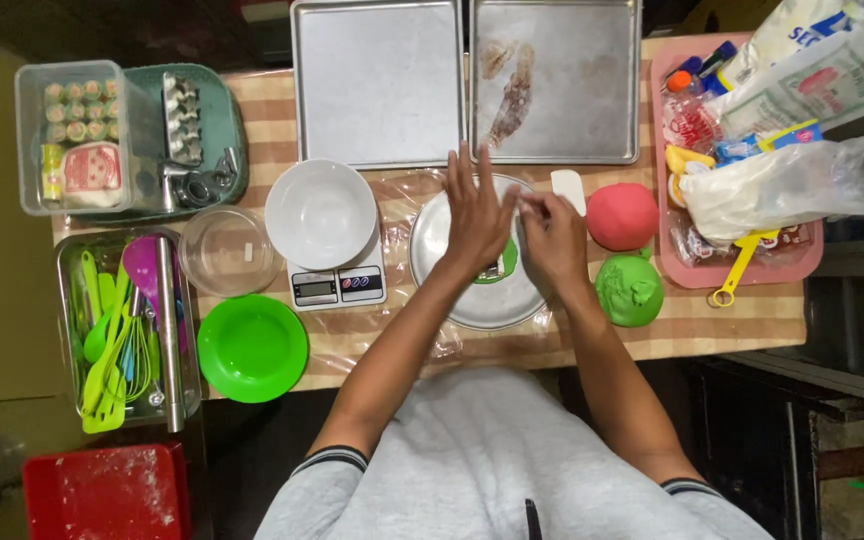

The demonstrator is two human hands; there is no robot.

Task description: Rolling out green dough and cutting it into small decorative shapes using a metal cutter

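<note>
Both hands over round plate (pixel 452 300), working green dough (pixel 501 262) beneath. Left hand (pixel 475 222) flat, fingers spread, holding nothing. Right hand (pixel 552 235) pinching something small (can't tell what). Next likely needs gentle fingertip shaping. Red ball (pixel 622 215) just right.

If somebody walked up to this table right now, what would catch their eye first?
Probably the two hands meeting over the round metal plate at the table's centre: the left hand spread flat, the right hand pinching something small beside it, with a green piece below them. Just right of the plate sit a red dough ball and a bagged green dough lump; a bright green bowl stands at the left front.
</note>
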